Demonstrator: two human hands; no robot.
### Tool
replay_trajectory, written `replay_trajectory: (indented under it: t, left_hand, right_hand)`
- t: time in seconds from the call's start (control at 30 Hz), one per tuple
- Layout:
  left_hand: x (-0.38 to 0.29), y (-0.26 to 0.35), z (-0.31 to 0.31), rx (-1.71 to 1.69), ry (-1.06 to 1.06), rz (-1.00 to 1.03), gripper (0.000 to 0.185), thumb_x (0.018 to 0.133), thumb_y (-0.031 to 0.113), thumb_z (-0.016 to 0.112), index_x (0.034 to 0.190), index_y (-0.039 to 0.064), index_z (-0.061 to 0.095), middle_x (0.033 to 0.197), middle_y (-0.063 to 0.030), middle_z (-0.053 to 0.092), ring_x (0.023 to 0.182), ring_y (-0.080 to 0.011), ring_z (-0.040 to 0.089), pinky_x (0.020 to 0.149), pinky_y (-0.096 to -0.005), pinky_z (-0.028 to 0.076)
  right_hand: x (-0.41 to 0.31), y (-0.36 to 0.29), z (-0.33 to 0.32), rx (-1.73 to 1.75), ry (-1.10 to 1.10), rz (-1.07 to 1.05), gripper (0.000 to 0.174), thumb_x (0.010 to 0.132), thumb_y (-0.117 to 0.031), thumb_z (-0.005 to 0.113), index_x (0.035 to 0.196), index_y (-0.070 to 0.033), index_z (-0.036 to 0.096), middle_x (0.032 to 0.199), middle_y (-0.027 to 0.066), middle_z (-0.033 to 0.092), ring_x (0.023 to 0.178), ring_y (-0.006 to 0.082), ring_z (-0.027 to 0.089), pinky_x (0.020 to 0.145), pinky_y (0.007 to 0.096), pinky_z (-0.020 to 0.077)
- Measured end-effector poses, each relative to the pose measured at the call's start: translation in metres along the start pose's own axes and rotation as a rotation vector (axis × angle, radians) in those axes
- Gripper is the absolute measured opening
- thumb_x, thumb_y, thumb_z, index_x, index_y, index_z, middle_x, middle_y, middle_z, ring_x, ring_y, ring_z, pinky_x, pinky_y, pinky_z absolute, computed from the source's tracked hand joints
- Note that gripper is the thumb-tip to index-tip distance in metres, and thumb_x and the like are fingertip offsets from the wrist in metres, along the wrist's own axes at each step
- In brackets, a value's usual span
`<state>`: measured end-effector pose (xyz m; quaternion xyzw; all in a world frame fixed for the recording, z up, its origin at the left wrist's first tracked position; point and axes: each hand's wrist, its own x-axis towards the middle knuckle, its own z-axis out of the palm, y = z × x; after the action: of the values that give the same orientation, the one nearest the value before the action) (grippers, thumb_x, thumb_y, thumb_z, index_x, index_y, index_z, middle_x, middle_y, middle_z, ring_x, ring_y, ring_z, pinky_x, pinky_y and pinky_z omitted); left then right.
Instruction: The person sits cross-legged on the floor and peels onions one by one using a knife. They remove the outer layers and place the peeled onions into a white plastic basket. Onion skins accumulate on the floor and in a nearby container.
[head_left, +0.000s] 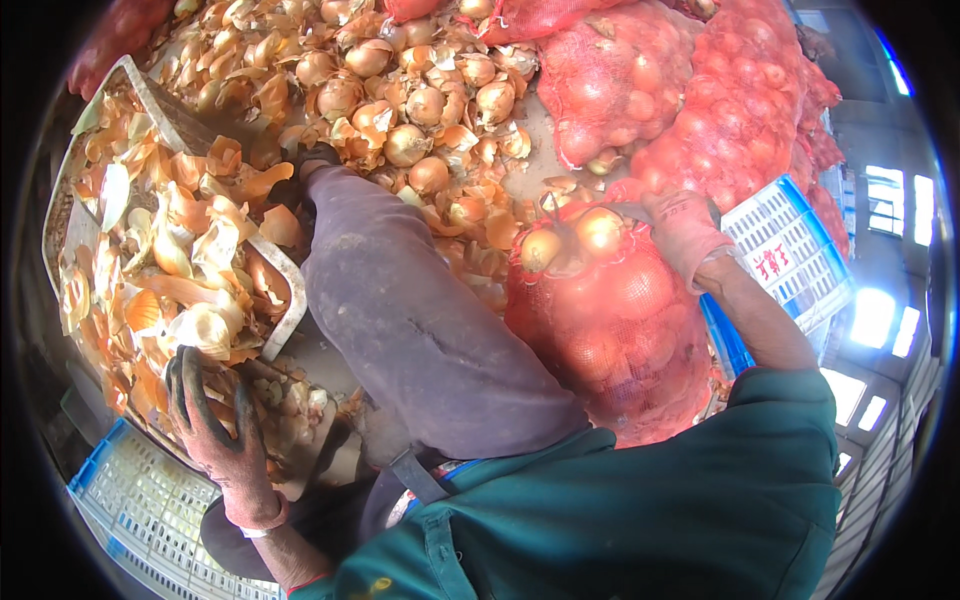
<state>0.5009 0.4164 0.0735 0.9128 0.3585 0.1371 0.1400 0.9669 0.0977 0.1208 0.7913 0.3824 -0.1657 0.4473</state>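
Observation:
My left hand (217, 442), in a soiled pink glove with dark fingers, has its fingers apart at the near edge of a heap of onion skins (187, 217). Its fingertips come up to a pale onion (202, 332); whether they touch it I cannot tell. My right hand (684, 229), also gloved, is closed around a knife whose grey blade (628, 211) points left over the mouth of a full red mesh bag (607, 322). The handle is hidden in the fist. Two bare onions show in that mouth, one of them a yellow onion (540, 249).
The skins heap over a white-rimmed container (281, 300) at left. Loose onions (405, 145) and skins cover the floor ahead, around my outstretched leg (405, 315). More red onion bags (622, 82) stand at upper right. Blue-and-white plastic crates lie at right (787, 251) and lower left (161, 495).

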Motion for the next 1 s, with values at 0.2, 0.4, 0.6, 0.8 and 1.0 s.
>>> replay_trajectory:
  t: [0.2, 0.4, 0.6, 0.8, 1.0]
  left_hand:
    - [-0.001, -0.004, 0.001, 0.016, -0.010, 0.024, 0.064, 0.092, 0.002, 0.075, 0.152, 0.001, 0.054, 0.152, -0.0209, 0.058, 0.144, -0.0401, 0.051, 0.122, -0.0490, 0.038]
    - [-0.001, -0.003, 0.002, 0.024, -0.029, 0.012, 0.064, 0.092, 0.002, 0.074, 0.152, 0.001, 0.054, 0.152, -0.0215, 0.057, 0.144, -0.0404, 0.051, 0.121, -0.0489, 0.038]
    - [0.000, -0.001, 0.003, 0.006, -0.017, 0.008, 0.063, 0.092, 0.002, 0.075, 0.152, 0.001, 0.055, 0.152, -0.0217, 0.058, 0.145, -0.0404, 0.051, 0.121, -0.0490, 0.039]
    - [-0.003, -0.006, 0.007, 0.023, -0.015, 0.005, 0.065, 0.092, 0.002, 0.074, 0.153, 0.002, 0.054, 0.153, -0.0211, 0.057, 0.146, -0.0404, 0.049, 0.122, -0.0494, 0.038]
    - [-0.004, -0.013, 0.012, 0.050, -0.040, 0.043, 0.067, 0.091, 0.004, 0.073, 0.155, 0.002, 0.051, 0.155, -0.0210, 0.055, 0.147, -0.0413, 0.048, 0.123, -0.0507, 0.037]
  right_hand:
    - [0.013, 0.006, 0.012, 0.027, -0.026, 0.003, 0.043, 0.076, -0.012, 0.080, 0.117, -0.008, 0.069, 0.114, 0.0153, 0.073, 0.110, 0.0300, 0.072, 0.085, 0.0414, 0.0612]
    - [0.002, 0.006, -0.031, -0.070, -0.140, -0.075, 0.043, 0.079, -0.008, 0.079, 0.121, -0.013, 0.071, 0.118, 0.0151, 0.071, 0.112, 0.0319, 0.073, 0.088, 0.0446, 0.0614]
    - [0.011, -0.001, -0.006, -0.091, -0.067, -0.119, 0.035, 0.087, -0.007, 0.072, 0.122, -0.010, 0.067, 0.122, 0.0176, 0.067, 0.112, 0.0341, 0.072, 0.089, 0.0462, 0.0614]
    - [0.010, -0.009, 0.013, 0.099, 0.021, -0.019, 0.030, 0.093, -0.009, 0.064, 0.122, -0.004, 0.068, 0.115, 0.0172, 0.069, 0.110, 0.0306, 0.070, 0.089, 0.0433, 0.0598]
    - [0.069, -0.032, 0.014, 0.326, 0.324, -0.006, 0.024, 0.094, -0.008, 0.060, 0.117, -0.005, 0.065, 0.115, 0.0216, 0.067, 0.104, 0.0394, 0.072, 0.085, 0.0501, 0.0593]
